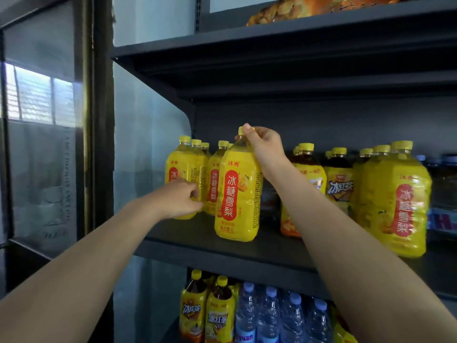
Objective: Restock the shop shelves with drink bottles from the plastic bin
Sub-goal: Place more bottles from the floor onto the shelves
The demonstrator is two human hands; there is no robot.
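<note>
Already the shelf [247, 246] looks well stocked; the right hand [263, 147] pinches a yellow bottle [237, 194] by its cap, standing at the front edge. At nine o'clock of it, the left hand [181, 200] curls loosely against the back row [193, 167]. The bin is out of view, so what remains is unclear.

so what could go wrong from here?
1. The right hand holds the front bottle only by its cap, near the shelf's front edge; a slip could tip it off.
2. The left hand is pressed against the left row; a shove may knock those bottles over.
3. Pushed back crooked, the front bottle could jam against the second row.
</note>
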